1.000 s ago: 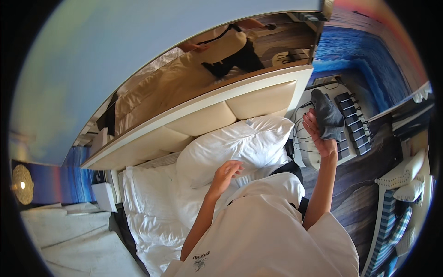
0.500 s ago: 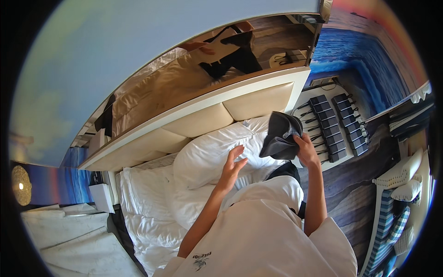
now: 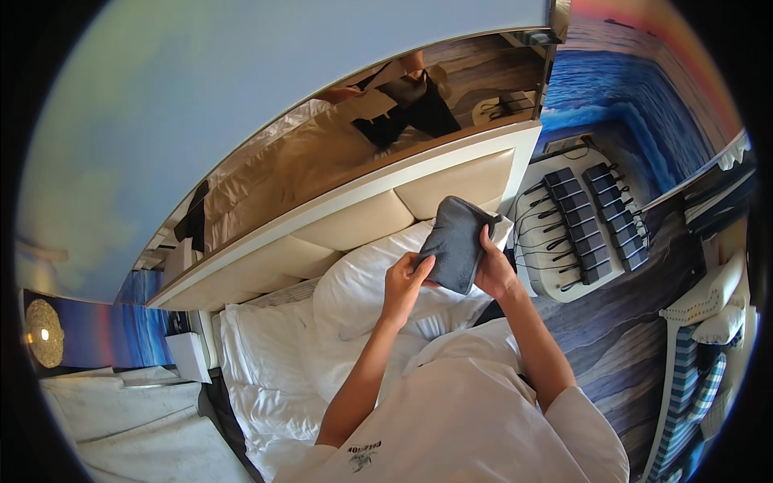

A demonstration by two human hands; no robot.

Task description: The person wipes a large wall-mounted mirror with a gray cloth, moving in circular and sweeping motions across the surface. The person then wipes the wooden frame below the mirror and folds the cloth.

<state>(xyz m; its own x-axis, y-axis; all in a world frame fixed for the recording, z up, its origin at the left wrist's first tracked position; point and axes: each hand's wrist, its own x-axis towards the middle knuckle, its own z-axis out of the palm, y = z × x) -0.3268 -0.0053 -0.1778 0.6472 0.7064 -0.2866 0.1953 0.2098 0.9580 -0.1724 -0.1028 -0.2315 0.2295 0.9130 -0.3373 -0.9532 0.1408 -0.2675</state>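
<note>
A dark grey, soft cloth item, folded to a rounded rectangle, is held up between my two hands; I cannot tell what kind of thing it is. My left hand grips its lower left edge, thumb on the near face and fingers curled behind. At its right edge my right hand is closed on it, with the thumb near the upper corner. Beneath and behind it lies a puffy white pillow on the bed.
A cream padded headboard runs behind the bed, below a long mirror. To the right, a white bedside table carries two rows of black boxes with cables. A sofa with striped cushions stands at far right.
My left hand has moved right and taken hold of the cloth item, which only my right hand held before. The item has turned and now shows a flatter, more rectangular face.
</note>
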